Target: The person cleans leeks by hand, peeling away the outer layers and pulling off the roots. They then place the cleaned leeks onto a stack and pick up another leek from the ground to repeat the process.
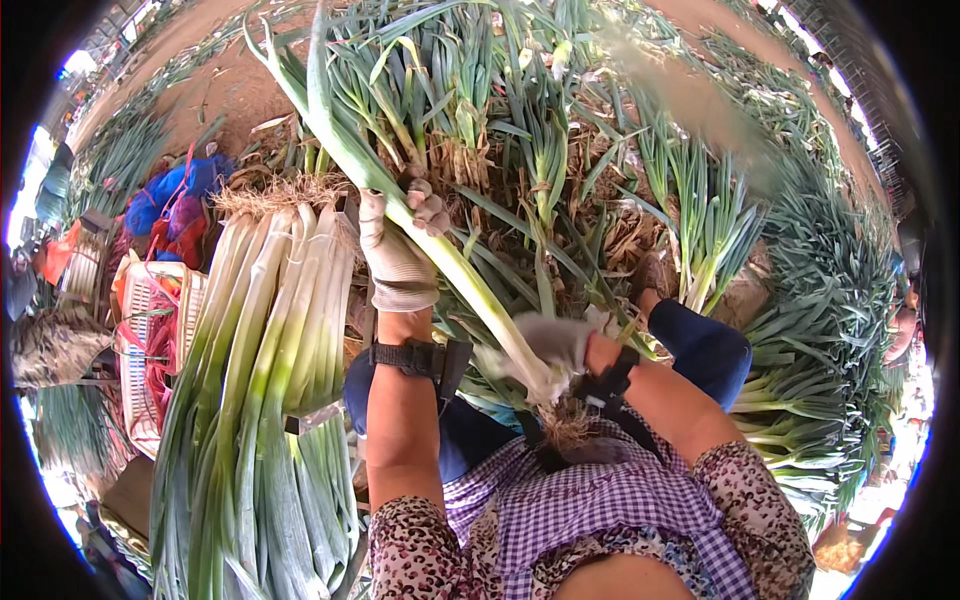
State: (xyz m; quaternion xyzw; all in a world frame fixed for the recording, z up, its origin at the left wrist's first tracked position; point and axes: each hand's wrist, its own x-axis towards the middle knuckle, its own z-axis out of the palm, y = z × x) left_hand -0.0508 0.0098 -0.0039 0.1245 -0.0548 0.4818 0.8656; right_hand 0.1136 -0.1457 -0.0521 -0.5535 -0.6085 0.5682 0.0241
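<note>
My left hand (397, 251), in a pale knit glove, grips a long leek (450, 259) around its green upper part. The leek slants across my front, its leaves pointing up and away and its roots (568, 429) hanging by my apron. At the white lower end is my gloved right hand (559, 341), blurred by motion; its fingers are partly behind the stalk, and whether they grasp anything is unclear. To the left, a row of leeks (262, 300) with pale shanks lies side by side on a stand, roots at the far end and leaves drooping towards me.
Untrimmed leeks (544, 165) stand upright on the littered ground ahead, with another clump (701, 240) by my right foot. A large leek pile (825, 285) lines the right side. At left are a plastic basket (191, 307) with pink ties and a blue net bag (176, 187).
</note>
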